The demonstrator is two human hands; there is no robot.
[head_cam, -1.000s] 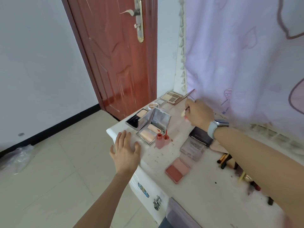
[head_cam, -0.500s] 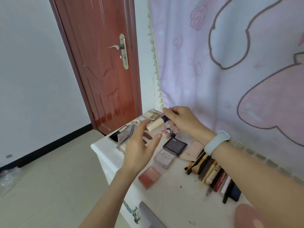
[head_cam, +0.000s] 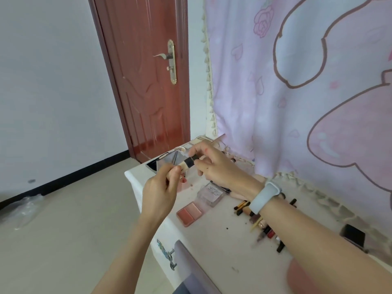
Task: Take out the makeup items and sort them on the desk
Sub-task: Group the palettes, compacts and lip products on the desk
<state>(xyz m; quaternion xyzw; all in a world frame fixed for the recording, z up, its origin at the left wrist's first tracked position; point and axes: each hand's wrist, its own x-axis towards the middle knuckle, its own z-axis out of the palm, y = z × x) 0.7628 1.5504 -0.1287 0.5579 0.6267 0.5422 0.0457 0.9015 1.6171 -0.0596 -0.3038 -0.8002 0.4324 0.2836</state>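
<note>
Both hands hold one cream tube [head_cam: 184,164] above the desk [head_cam: 222,247]. Left hand [head_cam: 160,190] pinches its cream end; right hand [head_cam: 214,166] grips the black cap.

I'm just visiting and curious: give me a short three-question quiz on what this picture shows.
1. True or false: both hands grip the cream tube with the black cap.
2. Which wrist wears the pale blue band? A left, B right.
3. Fill in: the pink two-pan palette lies flat on the ___ desk.

Key: 1 true: left hand holds the cream end, right hand the cap end. 2 B. 3 white.
</note>
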